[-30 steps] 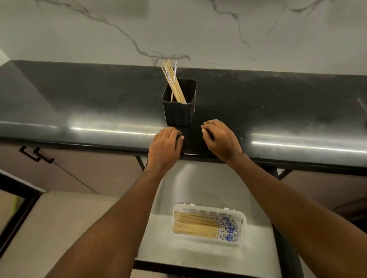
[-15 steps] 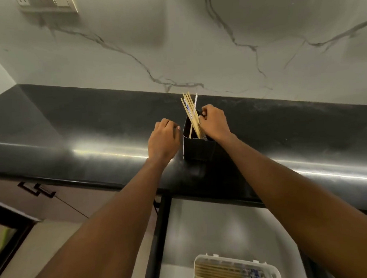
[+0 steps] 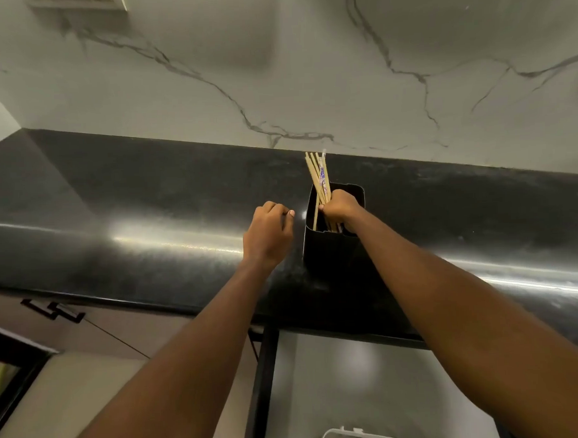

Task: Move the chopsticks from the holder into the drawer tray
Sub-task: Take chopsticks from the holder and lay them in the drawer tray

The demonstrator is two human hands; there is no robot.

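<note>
A black square holder (image 3: 328, 250) stands on the dark countertop (image 3: 148, 205). Several wooden chopsticks (image 3: 318, 174), some with blue print, stick up out of it. My right hand (image 3: 338, 206) reaches into the holder's mouth and grips the bundle of chopsticks. My left hand (image 3: 268, 233) hovers just left of the holder with its fingers curled, holding nothing and not touching the holder. The white drawer tray (image 3: 373, 437) shows only its rim at the bottom edge, inside the open drawer (image 3: 354, 381).
A marble-patterned wall (image 3: 307, 69) rises behind the counter. Cabinet fronts with a black handle (image 3: 53, 310) lie at the lower left. The drawer's dark frame (image 3: 262, 385) runs down below the counter edge.
My right hand has gone from the counter edge up to the holder and closed round the chopsticks. My left hand rose beside the holder. The view tilted up, leaving only the tray's rim visible.
</note>
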